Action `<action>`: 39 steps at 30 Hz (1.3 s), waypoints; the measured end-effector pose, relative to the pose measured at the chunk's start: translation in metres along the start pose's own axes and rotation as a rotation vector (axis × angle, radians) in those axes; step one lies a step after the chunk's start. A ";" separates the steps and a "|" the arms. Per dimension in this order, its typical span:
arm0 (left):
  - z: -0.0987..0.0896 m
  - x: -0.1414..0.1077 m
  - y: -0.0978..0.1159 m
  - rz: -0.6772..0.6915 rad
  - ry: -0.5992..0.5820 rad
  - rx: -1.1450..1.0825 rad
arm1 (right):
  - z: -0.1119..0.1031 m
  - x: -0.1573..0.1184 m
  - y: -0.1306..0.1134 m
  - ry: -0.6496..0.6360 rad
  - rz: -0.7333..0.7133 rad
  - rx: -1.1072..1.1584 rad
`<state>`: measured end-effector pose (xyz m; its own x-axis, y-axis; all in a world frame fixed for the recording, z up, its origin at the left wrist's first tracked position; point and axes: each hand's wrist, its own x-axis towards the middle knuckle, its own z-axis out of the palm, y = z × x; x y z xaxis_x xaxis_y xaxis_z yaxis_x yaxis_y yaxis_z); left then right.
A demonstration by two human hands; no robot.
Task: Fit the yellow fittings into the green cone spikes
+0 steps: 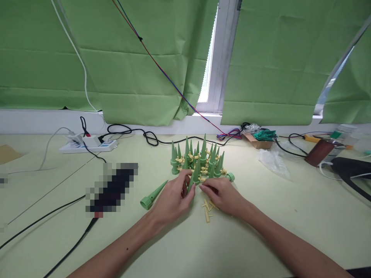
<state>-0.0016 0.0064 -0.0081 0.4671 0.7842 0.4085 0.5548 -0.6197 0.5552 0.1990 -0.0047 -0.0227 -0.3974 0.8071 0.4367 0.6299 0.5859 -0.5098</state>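
Note:
My left hand is closed round a green plant watering spike, held tilted with its tip up. Close beside it, the fingertips of my right hand are pinched together; what they hold, if anything, is too small to make out. Just behind both hands stands a cluster of green spikes, points up, with small yellow valves at their sides. Several loose yellow valves lie on the table below my right hand. Another green spike lies on its side left of my left hand.
A pixelated dark object with a cable lies to the left. Behind it is a white power strip. At the back right sits a small cardboard box beside a clear plastic bag. Black cables run along the wall.

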 end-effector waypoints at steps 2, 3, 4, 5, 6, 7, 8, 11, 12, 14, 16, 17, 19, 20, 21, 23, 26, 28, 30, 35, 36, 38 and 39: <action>0.001 0.001 0.000 -0.016 -0.050 0.023 | -0.001 0.000 0.000 0.004 -0.001 -0.001; 0.002 0.002 0.000 -0.018 -0.067 0.040 | -0.001 -0.001 0.000 0.004 -0.002 -0.006; 0.002 0.002 0.000 -0.017 -0.077 0.057 | -0.001 -0.001 0.000 0.006 -0.003 -0.013; 0.002 0.003 0.000 -0.016 -0.082 0.070 | -0.002 -0.001 0.000 0.007 -0.005 -0.021; 0.003 0.003 0.000 -0.014 -0.085 0.079 | -0.002 -0.002 0.000 0.008 -0.007 -0.029; 0.003 0.003 0.000 -0.013 -0.087 0.084 | -0.002 -0.002 0.000 0.008 -0.011 -0.038; 0.003 0.003 0.000 -0.014 -0.090 0.086 | -0.002 -0.002 0.001 0.008 -0.017 -0.046; 0.001 0.003 0.001 -0.011 -0.108 0.081 | -0.003 -0.002 0.002 0.014 -0.048 -0.088; 0.001 0.003 0.001 -0.009 -0.111 0.078 | -0.004 -0.001 0.002 0.017 -0.066 -0.113; 0.000 0.003 0.002 -0.004 -0.113 0.071 | -0.006 -0.001 -0.002 0.022 -0.114 -0.189; -0.001 0.002 0.002 0.002 -0.110 0.065 | -0.010 0.000 -0.009 0.017 -0.169 -0.299; -0.001 0.002 0.002 0.002 -0.107 0.063 | -0.012 0.000 -0.014 -0.003 -0.199 -0.356; 0.000 0.001 0.001 -0.002 -0.103 0.069 | -0.016 0.002 -0.023 -0.059 -0.261 -0.455; 0.000 0.001 0.001 -0.008 -0.102 0.076 | -0.018 0.003 -0.026 -0.084 -0.281 -0.491; 0.001 0.001 0.000 -0.016 -0.102 0.085 | -0.020 0.004 -0.027 -0.103 -0.309 -0.521; 0.002 0.002 0.000 -0.032 -0.101 0.105 | -0.024 0.008 -0.024 -0.112 -0.382 -0.570; 0.004 0.003 0.000 -0.052 -0.093 0.128 | -0.025 0.011 -0.008 -0.012 -0.422 -0.565; 0.004 0.004 0.000 -0.059 -0.095 0.140 | -0.023 0.011 0.004 0.107 -0.411 -0.501; 0.005 0.005 0.001 -0.065 -0.098 0.153 | -0.020 0.008 0.012 0.201 -0.353 -0.401; 0.005 0.008 0.003 -0.038 -0.080 0.175 | -0.027 0.000 0.018 0.166 -0.278 -0.281; 0.005 0.008 0.003 -0.031 -0.082 0.176 | -0.031 -0.001 0.018 0.151 -0.242 -0.263; 0.005 0.009 0.003 -0.027 -0.087 0.171 | -0.039 -0.001 0.019 0.134 -0.159 -0.242; 0.005 0.009 0.003 -0.028 -0.085 0.166 | -0.043 -0.001 0.020 0.123 -0.116 -0.239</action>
<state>0.0076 0.0118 -0.0062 0.5024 0.8001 0.3277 0.6714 -0.5999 0.4351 0.2403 0.0028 -0.0014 -0.4015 0.7121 0.5759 0.7300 0.6286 -0.2683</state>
